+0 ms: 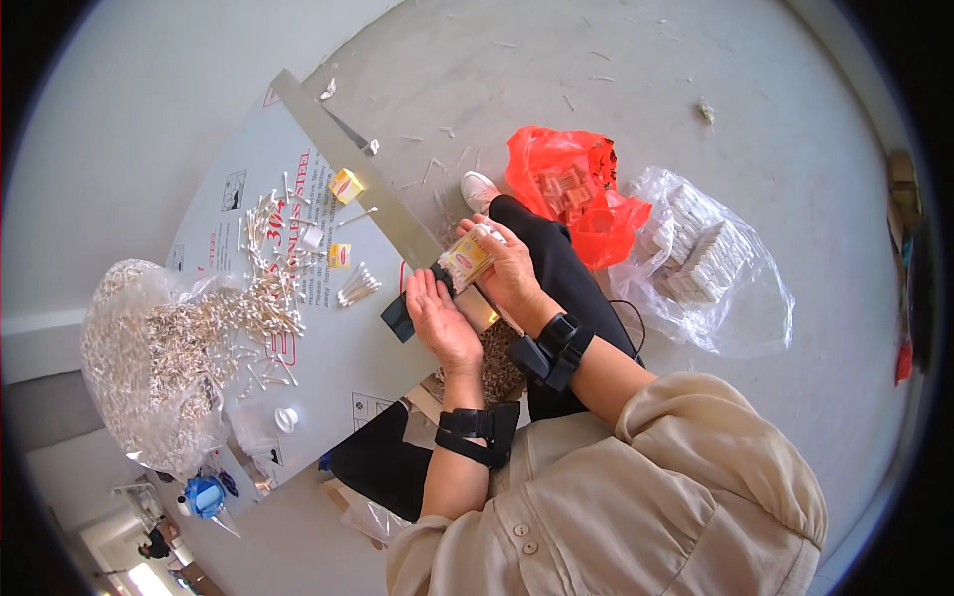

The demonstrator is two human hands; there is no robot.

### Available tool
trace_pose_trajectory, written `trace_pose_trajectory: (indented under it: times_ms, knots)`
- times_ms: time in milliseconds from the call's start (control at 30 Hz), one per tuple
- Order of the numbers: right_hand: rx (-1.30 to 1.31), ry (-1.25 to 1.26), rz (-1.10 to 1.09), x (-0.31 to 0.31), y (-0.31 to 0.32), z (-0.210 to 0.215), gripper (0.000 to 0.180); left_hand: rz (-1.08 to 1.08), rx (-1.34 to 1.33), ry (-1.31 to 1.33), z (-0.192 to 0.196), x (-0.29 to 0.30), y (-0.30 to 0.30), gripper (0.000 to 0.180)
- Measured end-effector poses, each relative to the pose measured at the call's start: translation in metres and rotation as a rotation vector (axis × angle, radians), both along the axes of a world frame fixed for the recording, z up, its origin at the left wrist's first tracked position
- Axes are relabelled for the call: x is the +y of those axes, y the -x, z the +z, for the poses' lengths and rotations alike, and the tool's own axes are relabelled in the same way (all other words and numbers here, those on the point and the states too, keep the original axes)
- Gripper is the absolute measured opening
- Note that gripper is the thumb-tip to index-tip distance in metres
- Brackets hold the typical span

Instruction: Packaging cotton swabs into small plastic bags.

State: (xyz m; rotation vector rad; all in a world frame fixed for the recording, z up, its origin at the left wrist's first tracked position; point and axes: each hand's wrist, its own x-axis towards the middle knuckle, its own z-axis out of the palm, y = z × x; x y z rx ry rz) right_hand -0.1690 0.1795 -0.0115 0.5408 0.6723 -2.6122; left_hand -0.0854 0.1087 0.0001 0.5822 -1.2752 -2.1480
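A small yellow-and-clear pack of cotton swabs (467, 258), white tips showing at its ends, lies in my right hand (512, 270), whose fingers and thumb curve around it. Palm up beside the pack, my left hand (447, 323) has its fingers stretched out. Whether its fingertips touch the pack, I cannot tell. Both hands are above my lap, at the edge of a metal-sheet table (348, 382). On that table are two yellow swab packs, an upper one (346, 186) and a lower one (340, 255), near a small bundle of loose swabs (358, 285).
A large clear bag (149, 348) spills a heap of swabs (263, 308) across the table. A white round lid (286, 419) is nearby. On the floor at right lie a red plastic bag (556, 164) and a clear bag of white packs (711, 248). Stray swabs litter the floor.
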Motion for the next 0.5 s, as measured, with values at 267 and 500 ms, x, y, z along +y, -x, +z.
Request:
trace_pose_trajectory:
  times_ms: [267,500]
  knots:
    - [0.013,-0.114,0.027,-0.012,-0.008,-0.002,0.036,-0.028,-0.005,0.039,0.001,0.005,0.004,0.068]
    - [0.027,-0.123,0.021,-0.013,-0.011,0.0,0.037,-0.032,-0.03,0.095,0.005,0.008,0.004,0.068]
